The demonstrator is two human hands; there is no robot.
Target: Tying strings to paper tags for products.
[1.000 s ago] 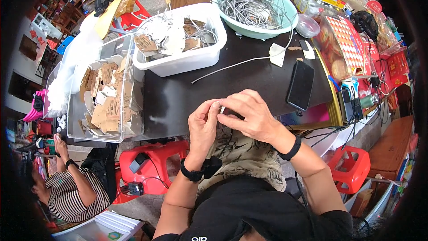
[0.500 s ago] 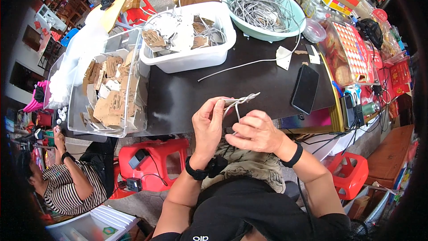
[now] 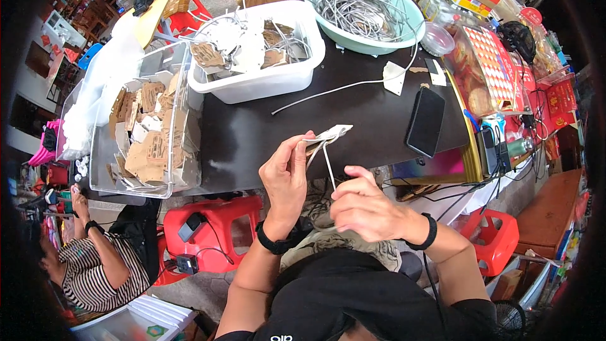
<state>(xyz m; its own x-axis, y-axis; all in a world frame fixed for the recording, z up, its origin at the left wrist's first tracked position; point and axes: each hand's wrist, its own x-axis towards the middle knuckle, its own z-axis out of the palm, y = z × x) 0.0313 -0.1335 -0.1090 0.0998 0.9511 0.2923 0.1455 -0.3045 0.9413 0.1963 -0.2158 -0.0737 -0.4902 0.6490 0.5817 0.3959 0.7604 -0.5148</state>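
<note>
My left hand [image 3: 284, 180] pinches a small pale card [image 3: 336, 132] between thumb and fingers, above the table's near edge. Around the card runs a thin grey-white cord [image 3: 329, 163], hanging down from it toward my right hand [image 3: 372, 207]. That hand is closed on the cord, lower and to the right; its fingertips are partly hidden. Beyond both hands, a light green basin [image 3: 374, 48] holds a tangle of grey cord [image 3: 360, 9]. One loose strand [image 3: 338, 86] trails from it across the dark table [image 3: 252, 132].
A white tub [image 3: 268, 87] of cards and cord stands beside a clear box [image 3: 136, 184] of brown card pieces. Right of my hands lie a black phone [image 3: 425, 121] and a white card [image 3: 394, 78]. Red stools [image 3: 218, 230] flank me; another person [image 3: 104, 265] sits at left.
My right hand has moved down and right, drawing the cord out from the card. My left hand has shifted slightly left, and the card's flat face now shows.
</note>
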